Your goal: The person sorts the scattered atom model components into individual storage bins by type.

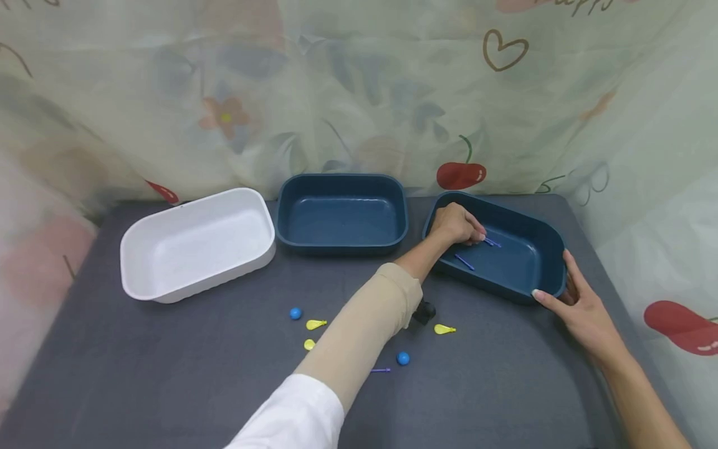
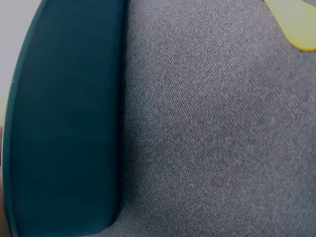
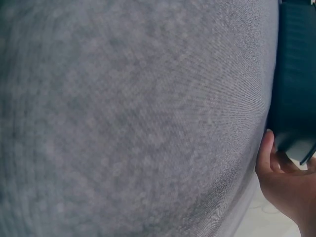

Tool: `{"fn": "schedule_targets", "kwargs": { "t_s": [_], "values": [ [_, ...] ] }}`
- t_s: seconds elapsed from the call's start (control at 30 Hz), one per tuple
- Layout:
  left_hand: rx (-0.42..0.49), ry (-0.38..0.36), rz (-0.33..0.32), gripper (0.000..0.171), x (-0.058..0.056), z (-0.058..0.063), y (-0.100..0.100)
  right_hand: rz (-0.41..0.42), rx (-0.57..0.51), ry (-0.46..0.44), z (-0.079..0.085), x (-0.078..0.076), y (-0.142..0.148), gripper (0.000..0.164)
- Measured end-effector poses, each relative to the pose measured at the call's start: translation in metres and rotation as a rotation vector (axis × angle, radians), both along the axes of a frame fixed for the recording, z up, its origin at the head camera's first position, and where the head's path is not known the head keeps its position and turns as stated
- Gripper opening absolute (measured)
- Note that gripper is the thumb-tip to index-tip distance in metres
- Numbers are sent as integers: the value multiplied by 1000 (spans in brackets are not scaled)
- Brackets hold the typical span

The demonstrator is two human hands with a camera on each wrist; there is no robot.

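Observation:
My left hand (image 1: 457,224) reaches across into the right-hand dark blue bin (image 1: 538,224), fingers curled and fingertips pinching at the end of a thin purple stick (image 1: 493,243). Another purple stick appears to lie right beside it. Nearer the front wall, a separate purple stick (image 1: 464,262) rests on the bin floor. My right hand (image 1: 586,312) grips the bin's right end, thumb at the front rim and fingers round the side. This hand (image 3: 286,185) also shows in the right wrist view, against the bin (image 3: 296,84). In the left wrist view, only the bin's outer wall (image 2: 64,123) appears clearly.
A white bin (image 1: 196,243) stands left, with another dark blue bin (image 1: 342,218) in the middle. On the grey table lie blue balls (image 1: 295,313), yellow teardrop-shaped pieces (image 1: 445,329) and a purple stick (image 1: 380,370) partly behind the left sleeve. A patterned curtain hangs behind.

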State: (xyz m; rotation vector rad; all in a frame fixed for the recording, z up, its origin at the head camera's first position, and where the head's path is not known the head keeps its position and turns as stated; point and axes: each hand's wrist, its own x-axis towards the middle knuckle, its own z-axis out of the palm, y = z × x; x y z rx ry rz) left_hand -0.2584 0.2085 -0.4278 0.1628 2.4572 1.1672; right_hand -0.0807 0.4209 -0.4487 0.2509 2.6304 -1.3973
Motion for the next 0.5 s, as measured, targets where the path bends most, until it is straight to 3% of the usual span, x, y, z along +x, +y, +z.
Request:
{"fn": "schedule_targets", "kwargs": {
  "t_s": [0.27,0.5],
  "values": [
    [-130,6,-5,15,-7,-10,7,-2,-3,0,-2,0,2,92],
    [-160,23,-24,14,-7,-12,10,-9,-3,-11,-2,0,1,92]
  ]
}}
